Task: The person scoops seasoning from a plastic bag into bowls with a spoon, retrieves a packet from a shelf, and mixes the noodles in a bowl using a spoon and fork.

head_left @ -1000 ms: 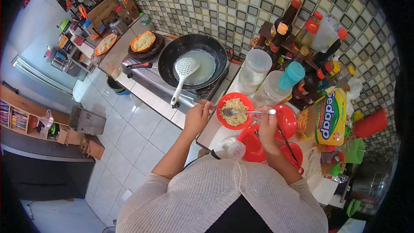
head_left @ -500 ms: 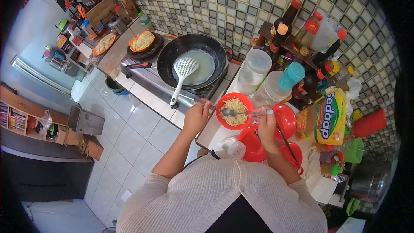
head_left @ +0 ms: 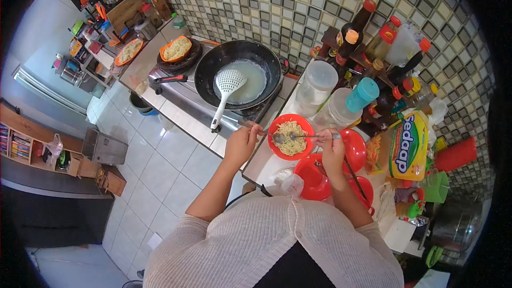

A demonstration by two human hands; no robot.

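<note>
A red bowl [head_left: 273,148] of noodles [head_left: 288,148] stands at the counter edge between my hands. My left hand [head_left: 242,143] is closed around the handle of a metal spoon [head_left: 278,138], its head over the noodles. From the other side, my right hand [head_left: 329,151] grips a second metal utensil [head_left: 305,136], which looks like a spoon. The two heads lie close together over the noodles; I cannot tell whether they touch. Behind my right wrist are another red bowl [head_left: 308,177] and a red bowl [head_left: 354,146] with a long dark handle across it.
On the stove, a black wok [head_left: 205,74] holds cloudy liquid and a white slotted ladle [head_left: 230,84]. Plates of noodles [head_left: 176,49] sit farther left. Clear jars [head_left: 316,88], a teal-lidded container [head_left: 362,95], sauce bottles [head_left: 358,18] and a yellow Sedaap pack [head_left: 409,146] crowd the right.
The utensil in my right hand has drawn slightly right, so both heads now show apart over the noodles. Both hands have barely moved, and the bowl stays in place.
</note>
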